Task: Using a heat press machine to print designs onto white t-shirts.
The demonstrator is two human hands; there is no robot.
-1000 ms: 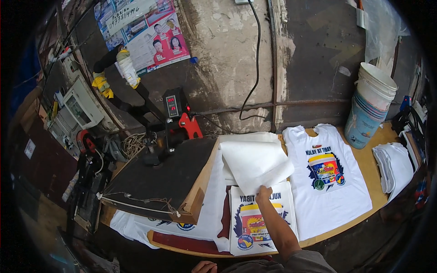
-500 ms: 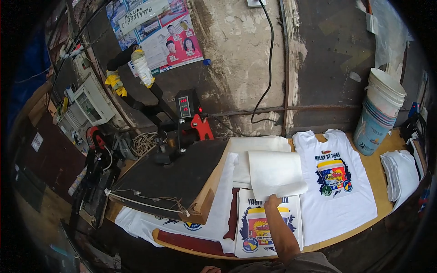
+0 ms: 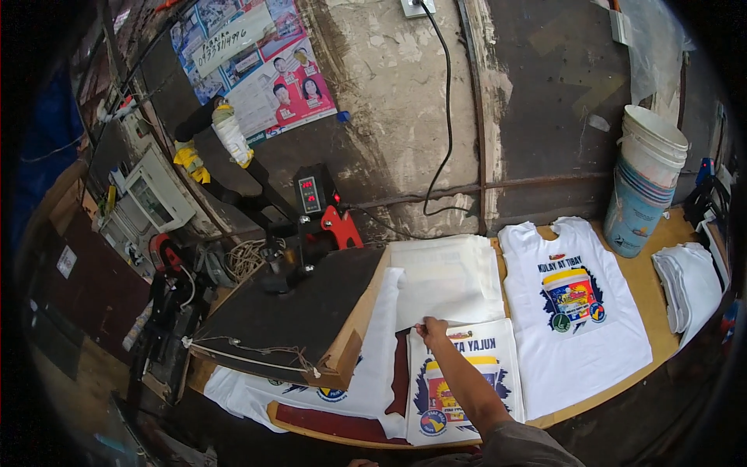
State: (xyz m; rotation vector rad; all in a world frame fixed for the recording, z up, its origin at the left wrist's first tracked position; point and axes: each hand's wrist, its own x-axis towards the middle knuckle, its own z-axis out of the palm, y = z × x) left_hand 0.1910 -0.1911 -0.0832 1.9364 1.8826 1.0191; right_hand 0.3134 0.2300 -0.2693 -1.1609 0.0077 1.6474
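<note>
My right hand [image 3: 433, 330] reaches in from the lower edge, its fingers closed at the near edge of a white paper sheet [image 3: 447, 284]. That sheet lies on a pile of similar sheets behind the hand. Under my forearm is a stack of printed transfer sheets [image 3: 504, 354] with a mirrored paint-bucket picture. Only a sliver of my left hand [image 3: 362, 463] shows at the bottom edge; its fingers cannot be made out. Left of the sheets, the black upper plate of a heat press [image 3: 296, 311] hangs over a white shirt [image 3: 375, 389].
A printed white T-shirt [image 3: 568, 342] lies flat at the right of the wooden table [image 3: 665, 319]. Beyond it are nested buckets [image 3: 642, 187] and folded white cloth [image 3: 686, 284]. The press has a lit digital controller [image 3: 311, 191]; a black cable [image 3: 449, 117] hangs down the wall.
The white sheet that was lifted over the transfer stack now lies on the pile behind. My right hand has moved left and slightly away, uncovering the top of the printed stack.
</note>
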